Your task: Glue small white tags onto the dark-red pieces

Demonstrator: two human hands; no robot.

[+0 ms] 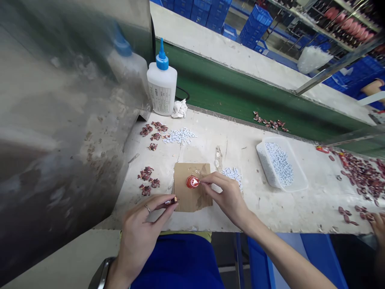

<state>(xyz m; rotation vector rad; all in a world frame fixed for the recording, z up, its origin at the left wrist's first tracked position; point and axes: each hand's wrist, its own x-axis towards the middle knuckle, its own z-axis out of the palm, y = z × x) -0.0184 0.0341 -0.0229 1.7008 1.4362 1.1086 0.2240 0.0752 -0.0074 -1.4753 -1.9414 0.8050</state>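
Note:
My left hand [140, 230] pinches a small dark brown figure piece [171, 200] with a pale spot, over the near left edge of a cardboard square [192, 204]. On the cardboard lies a small round red dish [189, 183] with something white and glossy in it. The closed fingertips of my right hand [228, 196] are at the dish's right rim; whatever they pinch is too small to name. Small white-and-blue pieces [231, 173] are spread just beyond the right hand. Several clusters of brown figure pieces [146, 173] lie to the left.
A white bottle [162, 86] with a blue nozzle stands at the back left beside crumpled tissue [179, 108] and a metal panel [75, 120]. A plastic tub [296, 168] holds white-and-blue pieces. Brown parts [361, 176] and another person's hand [379, 228] are at right. A green belt [216, 92] runs behind.

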